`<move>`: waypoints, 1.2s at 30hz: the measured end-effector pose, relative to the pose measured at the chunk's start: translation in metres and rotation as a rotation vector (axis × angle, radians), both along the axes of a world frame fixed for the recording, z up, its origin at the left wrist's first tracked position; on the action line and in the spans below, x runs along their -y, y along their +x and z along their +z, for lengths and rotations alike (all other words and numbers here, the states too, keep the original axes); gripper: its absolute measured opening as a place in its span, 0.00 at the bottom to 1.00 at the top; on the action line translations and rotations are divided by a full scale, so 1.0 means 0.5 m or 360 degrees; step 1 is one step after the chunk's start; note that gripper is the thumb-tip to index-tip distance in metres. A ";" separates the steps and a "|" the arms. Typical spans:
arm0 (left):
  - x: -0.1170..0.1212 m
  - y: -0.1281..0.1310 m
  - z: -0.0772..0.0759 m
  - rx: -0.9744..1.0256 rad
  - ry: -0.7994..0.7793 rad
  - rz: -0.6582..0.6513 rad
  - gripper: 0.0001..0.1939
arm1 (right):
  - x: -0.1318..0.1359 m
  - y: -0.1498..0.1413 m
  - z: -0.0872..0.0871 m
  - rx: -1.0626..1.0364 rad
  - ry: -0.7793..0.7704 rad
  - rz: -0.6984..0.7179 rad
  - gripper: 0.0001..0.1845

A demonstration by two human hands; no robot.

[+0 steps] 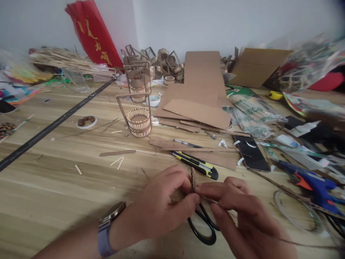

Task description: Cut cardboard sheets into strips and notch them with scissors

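Note:
My left hand (164, 201), with a watch (111, 212) on its wrist, pinches a narrow piece of corrugated cardboard (192, 178) upright between thumb and fingers. Close against it, my right hand (239, 212) is closed, its fingertips pressed on a thin brown cord (208, 200) at the cardboard's side. The cord's far end trails out past the right palm. Black-handled scissors (202, 235) lie under both hands, their blades hidden. Just beyond the fingers rests a yellow and black utility knife (196, 164).
Small round stick baskets with tall cardboard handles (138, 120) stand ahead, more piled behind. Cardboard sheets (194, 97) are stacked at the centre. To the right are a blue glue gun (312, 181), a black phone (253, 153) and bagged sticks (250, 108). A dish of brown balls (86, 122) sits left.

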State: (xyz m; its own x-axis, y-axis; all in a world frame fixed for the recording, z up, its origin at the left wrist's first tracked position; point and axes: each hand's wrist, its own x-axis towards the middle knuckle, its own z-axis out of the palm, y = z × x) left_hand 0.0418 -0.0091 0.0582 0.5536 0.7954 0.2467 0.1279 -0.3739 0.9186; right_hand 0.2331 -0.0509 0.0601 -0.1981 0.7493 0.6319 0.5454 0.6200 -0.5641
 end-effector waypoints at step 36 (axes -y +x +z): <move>0.004 0.003 0.000 -0.0011 0.0187 0.0116 0.10 | 0.016 0.016 -0.031 0.0120 -0.0021 -0.0118 0.12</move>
State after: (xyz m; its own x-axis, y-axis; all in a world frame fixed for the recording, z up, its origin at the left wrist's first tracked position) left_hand 0.0435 -0.0112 0.0584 0.4975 0.7993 0.3370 0.1649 -0.4685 0.8679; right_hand 0.2412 -0.0587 0.0445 -0.1885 0.7719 0.6072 0.6304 0.5692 -0.5278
